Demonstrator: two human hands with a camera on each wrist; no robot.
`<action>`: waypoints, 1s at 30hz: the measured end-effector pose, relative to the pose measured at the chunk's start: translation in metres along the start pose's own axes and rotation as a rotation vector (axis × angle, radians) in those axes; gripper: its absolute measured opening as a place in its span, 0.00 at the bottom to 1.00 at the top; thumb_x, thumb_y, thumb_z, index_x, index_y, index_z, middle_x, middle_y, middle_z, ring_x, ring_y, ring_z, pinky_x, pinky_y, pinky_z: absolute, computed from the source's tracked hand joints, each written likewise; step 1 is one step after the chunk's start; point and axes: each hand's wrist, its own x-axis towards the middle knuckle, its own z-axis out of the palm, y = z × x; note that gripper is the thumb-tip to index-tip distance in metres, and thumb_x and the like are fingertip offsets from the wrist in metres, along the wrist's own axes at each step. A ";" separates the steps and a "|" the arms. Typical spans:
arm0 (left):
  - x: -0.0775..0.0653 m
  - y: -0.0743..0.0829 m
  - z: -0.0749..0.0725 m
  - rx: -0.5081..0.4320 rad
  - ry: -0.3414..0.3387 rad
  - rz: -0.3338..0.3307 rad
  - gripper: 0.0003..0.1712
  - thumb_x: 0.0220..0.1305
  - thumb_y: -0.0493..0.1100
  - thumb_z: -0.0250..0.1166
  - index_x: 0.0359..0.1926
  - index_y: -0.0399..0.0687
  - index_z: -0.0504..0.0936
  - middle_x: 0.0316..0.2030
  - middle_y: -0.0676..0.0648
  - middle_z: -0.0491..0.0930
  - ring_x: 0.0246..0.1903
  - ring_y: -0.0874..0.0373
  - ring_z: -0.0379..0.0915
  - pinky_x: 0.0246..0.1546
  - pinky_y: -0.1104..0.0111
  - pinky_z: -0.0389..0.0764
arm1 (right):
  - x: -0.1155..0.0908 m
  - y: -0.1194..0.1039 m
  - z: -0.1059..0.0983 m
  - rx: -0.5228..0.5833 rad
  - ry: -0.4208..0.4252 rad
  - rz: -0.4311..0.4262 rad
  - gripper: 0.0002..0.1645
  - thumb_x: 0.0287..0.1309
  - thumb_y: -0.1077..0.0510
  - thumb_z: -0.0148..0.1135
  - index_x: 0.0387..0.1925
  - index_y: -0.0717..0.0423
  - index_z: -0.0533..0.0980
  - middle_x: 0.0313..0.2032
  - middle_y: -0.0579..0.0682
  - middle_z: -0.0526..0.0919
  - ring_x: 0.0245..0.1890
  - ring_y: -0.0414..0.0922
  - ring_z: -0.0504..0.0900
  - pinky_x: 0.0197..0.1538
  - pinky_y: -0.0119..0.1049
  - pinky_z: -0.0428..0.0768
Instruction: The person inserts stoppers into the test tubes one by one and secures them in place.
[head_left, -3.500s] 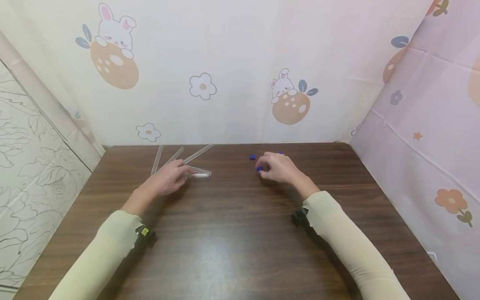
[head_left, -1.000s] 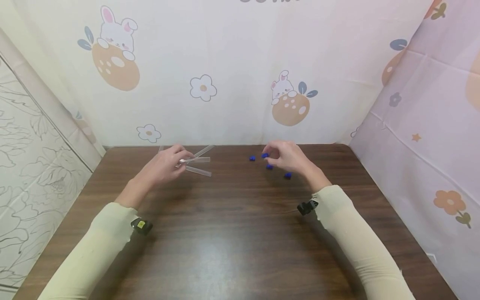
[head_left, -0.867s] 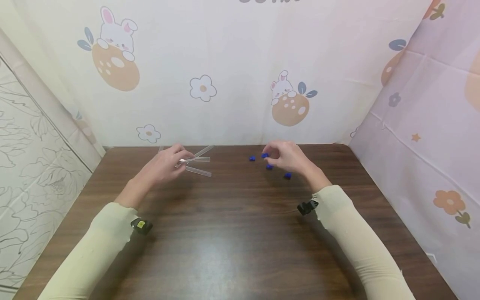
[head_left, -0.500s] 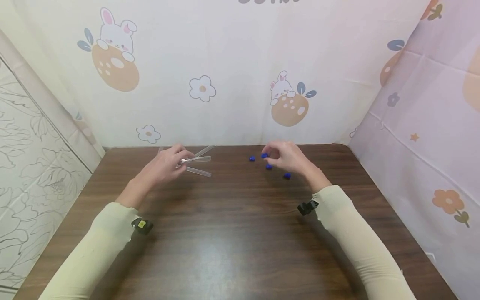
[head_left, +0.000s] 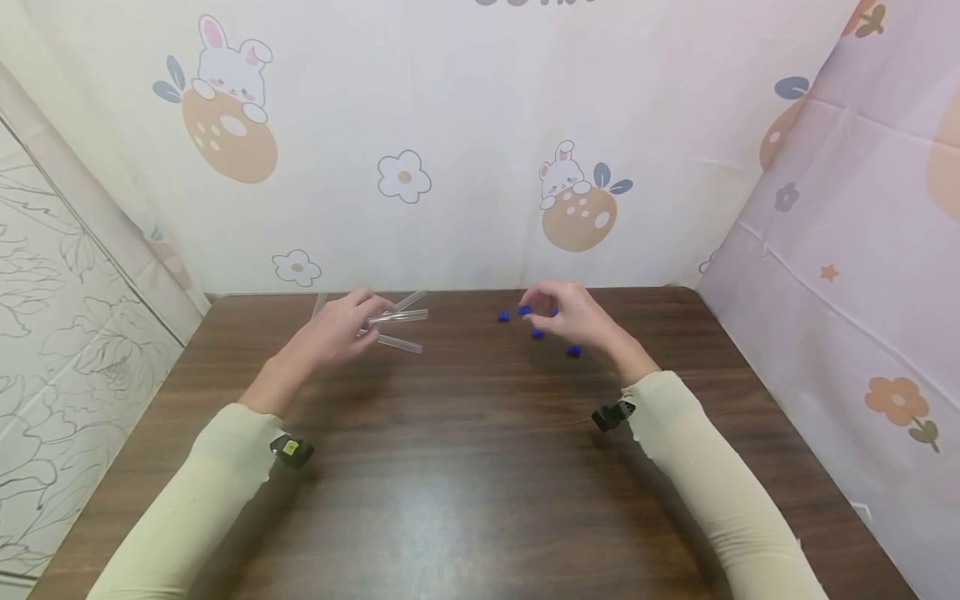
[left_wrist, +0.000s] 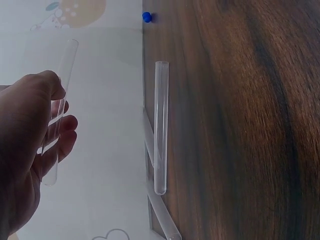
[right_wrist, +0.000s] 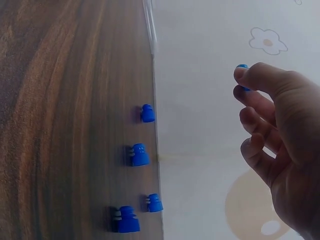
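My left hand [head_left: 341, 329] holds a clear test tube [left_wrist: 69, 62] above the table, thumb and fingers around its middle. In the left wrist view the tube's rounded end points down and its other end rises past the thumb. My right hand [head_left: 576, 318] pinches a small blue stopper [right_wrist: 242, 66] between thumb and index finger, mostly hidden by the fingertips. The tube and this stopper are apart. Several more blue stoppers lie near the right hand, such as one stopper [right_wrist: 139, 155] and a lower stopper [right_wrist: 126, 220].
A loose test tube [left_wrist: 161, 125] lies on the wooden table [head_left: 442, 467] below the left hand, with several others [left_wrist: 162, 212] by the table's back edge. A printed curtain [head_left: 472, 100] hangs right behind that edge.
Since the earliest frame, my left hand has lifted a test tube, and my right hand has risen with a stopper. In the last half second both hands have shifted slightly towards each other.
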 end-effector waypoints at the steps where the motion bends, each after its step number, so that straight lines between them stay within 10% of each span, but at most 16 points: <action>1: 0.000 0.000 0.000 -0.006 0.001 0.005 0.21 0.61 0.33 0.65 0.56 0.49 0.80 0.44 0.46 0.78 0.31 0.52 0.79 0.33 0.61 0.82 | 0.000 0.000 0.001 0.008 0.005 -0.003 0.13 0.56 0.61 0.73 0.42 0.46 0.82 0.39 0.43 0.88 0.33 0.40 0.81 0.39 0.36 0.79; 30: 0.016 0.014 0.005 -0.066 0.003 0.058 0.22 0.60 0.32 0.62 0.56 0.50 0.81 0.45 0.46 0.78 0.32 0.56 0.77 0.34 0.66 0.82 | 0.003 -0.006 0.013 0.115 -0.013 -0.033 0.12 0.58 0.61 0.71 0.44 0.54 0.82 0.33 0.46 0.87 0.26 0.42 0.81 0.30 0.32 0.79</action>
